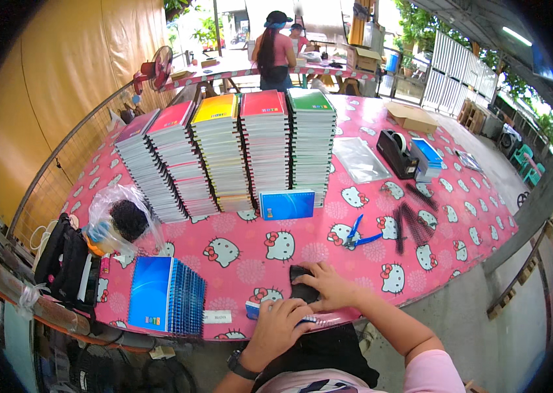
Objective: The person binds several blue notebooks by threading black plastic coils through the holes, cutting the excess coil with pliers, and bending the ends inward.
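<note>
At the near table edge, my left hand (279, 327), with a dark watch on its wrist, is closed on a small blue notebook (252, 310) that it mostly covers. A thin wire-like coil (318, 321) shows beside its fingertips. My right hand (321, 286) lies just beyond, fingers apart, fingertips on a dark flat piece (301, 285) that I cannot identify. Left of my hands lies a fanned stack of blue spiral notebooks (153, 293). Another blue notebook (287, 205) leans upright against the tall notebook stacks (225, 154). Blue-handled pliers (359, 236) rest to the right.
Black binding coils (416, 223) lie right of the pliers. Beyond them are a tape dispenser (397, 154), a small blue notebook pile (427, 158), clear plastic sleeves (360, 160) and a cardboard box (412, 118). A plastic bag (119, 219) and a black bag (64, 259) sit left. Two people are behind.
</note>
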### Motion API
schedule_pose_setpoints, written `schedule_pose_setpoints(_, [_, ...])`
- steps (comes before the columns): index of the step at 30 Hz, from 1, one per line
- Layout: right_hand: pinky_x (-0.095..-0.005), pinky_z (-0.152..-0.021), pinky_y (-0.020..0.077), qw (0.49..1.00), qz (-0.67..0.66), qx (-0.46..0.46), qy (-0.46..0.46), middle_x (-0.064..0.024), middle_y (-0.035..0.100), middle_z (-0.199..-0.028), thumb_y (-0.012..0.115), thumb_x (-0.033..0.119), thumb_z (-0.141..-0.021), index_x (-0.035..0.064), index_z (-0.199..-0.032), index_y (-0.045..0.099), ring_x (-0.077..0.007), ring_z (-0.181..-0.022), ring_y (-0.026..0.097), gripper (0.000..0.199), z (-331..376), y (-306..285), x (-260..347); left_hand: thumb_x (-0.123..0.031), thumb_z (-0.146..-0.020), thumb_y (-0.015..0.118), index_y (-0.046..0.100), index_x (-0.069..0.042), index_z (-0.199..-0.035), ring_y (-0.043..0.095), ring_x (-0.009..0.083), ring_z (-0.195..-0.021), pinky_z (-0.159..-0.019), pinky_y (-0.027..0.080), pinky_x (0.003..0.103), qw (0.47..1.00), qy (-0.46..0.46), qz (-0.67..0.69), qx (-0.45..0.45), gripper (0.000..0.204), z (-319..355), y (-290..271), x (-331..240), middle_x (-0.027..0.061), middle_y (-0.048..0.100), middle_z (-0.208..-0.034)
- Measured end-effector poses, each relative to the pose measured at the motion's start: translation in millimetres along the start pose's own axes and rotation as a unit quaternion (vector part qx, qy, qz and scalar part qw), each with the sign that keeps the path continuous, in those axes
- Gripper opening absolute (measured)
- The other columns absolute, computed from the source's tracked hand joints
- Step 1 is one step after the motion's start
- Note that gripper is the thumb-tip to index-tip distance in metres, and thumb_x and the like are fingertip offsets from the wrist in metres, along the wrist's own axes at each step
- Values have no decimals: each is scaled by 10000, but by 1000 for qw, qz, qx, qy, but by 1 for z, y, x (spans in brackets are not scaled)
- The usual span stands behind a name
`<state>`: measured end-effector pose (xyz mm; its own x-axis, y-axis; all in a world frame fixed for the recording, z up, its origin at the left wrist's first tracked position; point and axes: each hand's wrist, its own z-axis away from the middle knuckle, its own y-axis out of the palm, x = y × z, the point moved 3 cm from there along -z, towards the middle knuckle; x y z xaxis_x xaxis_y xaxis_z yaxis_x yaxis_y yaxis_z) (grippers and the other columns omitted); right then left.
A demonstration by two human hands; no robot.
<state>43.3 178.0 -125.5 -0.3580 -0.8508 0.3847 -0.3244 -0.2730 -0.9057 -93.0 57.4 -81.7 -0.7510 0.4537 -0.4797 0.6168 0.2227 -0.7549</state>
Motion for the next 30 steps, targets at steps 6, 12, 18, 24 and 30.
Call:
schedule_pose_setpoints(6, [-513,-961,334,997,-77,-21,-21,-224,329,-1373,743,299,-585,135,-1196,517,-424,-1140,391,671,0,2,-2,-286,-809,620,623,-113,-960,547,200,-905,-874,327,398,999,-21,22,19,229,0,0,-1,17,600,-944])
schedule_pose_setpoints(12, [-485,-965,364,996,-75,8,42,-205,377,-1352,778,308,-559,147,-1165,549,-403,-1120,428,667,-1,-1,0,-319,-757,673,646,-134,-948,549,195,-951,-955,285,444,999,19,-2,26,267,8,4,13,9,606,-944])
schedule_pose_setpoints(18, [-426,-930,391,959,-257,-57,103,-146,548,-1155,731,396,-647,99,-1064,633,-322,-1080,474,521,14,-21,-2,-349,-663,738,617,-123,-858,532,220,-980,-987,184,551,998,-46,-19,-36,322,11,-16,20,11,580,-901])
schedule_pose_setpoints(24, [-390,-909,365,914,-398,32,71,-110,620,-1066,623,504,-731,35,-983,674,-257,-1022,537,535,31,-24,21,-288,-593,776,620,-143,-753,531,190,-845,-965,222,503,998,-37,-32,-49,266,16,-7,36,-17,552,-738])
schedule_pose_setpoints(30, [-381,-899,363,831,-557,-4,10,-107,624,-968,622,468,-777,47,-982,680,-251,-943,542,471,22,-27,35,-255,-580,791,632,-140,-798,543,185,-810,-967,236,479,997,-42,-19,-65,293,18,-8,40,-20,558,-726])
